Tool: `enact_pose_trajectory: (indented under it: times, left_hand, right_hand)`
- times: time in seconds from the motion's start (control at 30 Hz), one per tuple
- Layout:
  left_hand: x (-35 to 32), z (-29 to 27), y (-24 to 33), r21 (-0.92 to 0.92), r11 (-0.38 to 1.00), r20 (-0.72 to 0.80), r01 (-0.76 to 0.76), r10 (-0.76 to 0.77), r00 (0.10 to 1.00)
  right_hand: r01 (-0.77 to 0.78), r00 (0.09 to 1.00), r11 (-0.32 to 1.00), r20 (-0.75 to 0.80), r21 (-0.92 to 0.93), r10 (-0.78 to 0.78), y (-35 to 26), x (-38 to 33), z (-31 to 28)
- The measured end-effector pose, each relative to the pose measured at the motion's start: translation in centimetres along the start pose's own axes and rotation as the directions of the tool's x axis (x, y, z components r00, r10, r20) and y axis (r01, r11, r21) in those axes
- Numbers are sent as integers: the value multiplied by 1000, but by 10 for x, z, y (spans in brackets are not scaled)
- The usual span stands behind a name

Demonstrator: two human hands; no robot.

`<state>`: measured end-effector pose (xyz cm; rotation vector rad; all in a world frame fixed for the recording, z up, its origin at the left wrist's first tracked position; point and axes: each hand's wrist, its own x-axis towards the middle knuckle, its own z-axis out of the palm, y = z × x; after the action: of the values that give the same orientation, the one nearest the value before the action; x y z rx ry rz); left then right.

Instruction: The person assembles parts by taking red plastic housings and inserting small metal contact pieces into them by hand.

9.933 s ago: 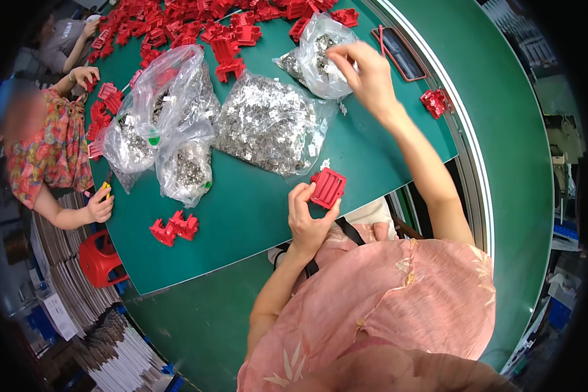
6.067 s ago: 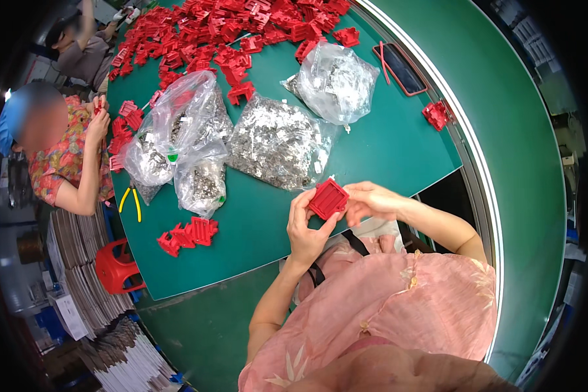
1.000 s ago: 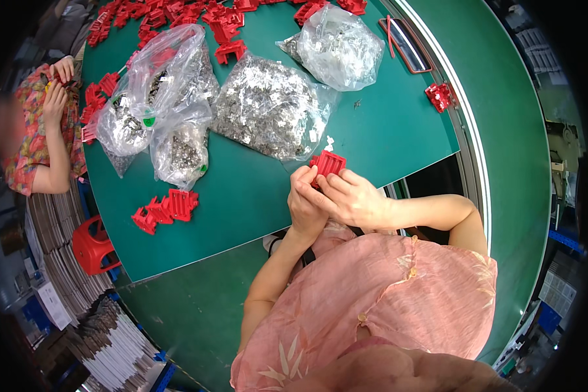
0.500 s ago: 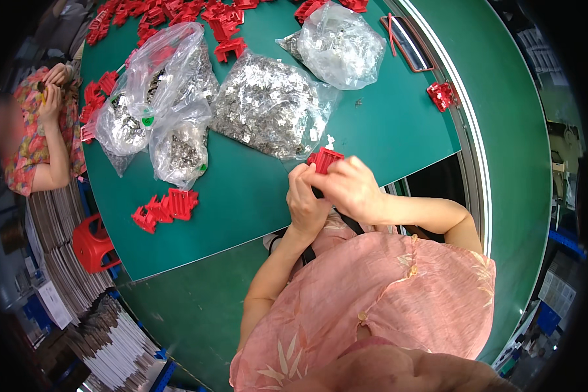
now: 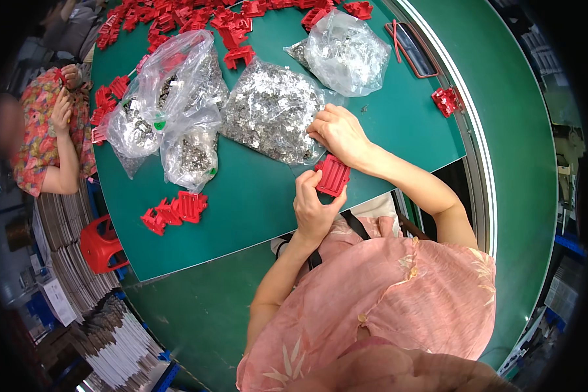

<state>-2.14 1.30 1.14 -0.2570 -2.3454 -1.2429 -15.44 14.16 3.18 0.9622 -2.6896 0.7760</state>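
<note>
Near the edge of a green table [image 5: 255, 212], the left hand [image 5: 317, 212] grips a red slotted block [image 5: 333, 175] between thumb and fingers. Just beyond, the right hand's [image 5: 342, 134] fingers curl at a clear bag of metal pieces [image 5: 268, 111]; whether they pinch one cannot be told. The step looks like part-picking, calling next for a single-piece pinch, block steady. Red parts [image 5: 234, 29] lie farther back.
</note>
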Motion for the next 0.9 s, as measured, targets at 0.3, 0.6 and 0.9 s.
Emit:
enact_pose_trajectory:
  times: [0.3,0.6,0.9]
  left_hand:
    - [3,-2,-1,2,1000,-12,-14,15,1000]
    - [-1,1,-1,-19,999,-5,34,-34,999]
    - [-3,2,-3,36,996,-11,-86,86,996]
  right_hand:
    - [-112,993,924,4,367,119,-14,-23,-67]
    - [-461,886,729,297,506,355,-29,-59,-75]
    - [-320,929,885,298,339,222,-28,-51,-74]
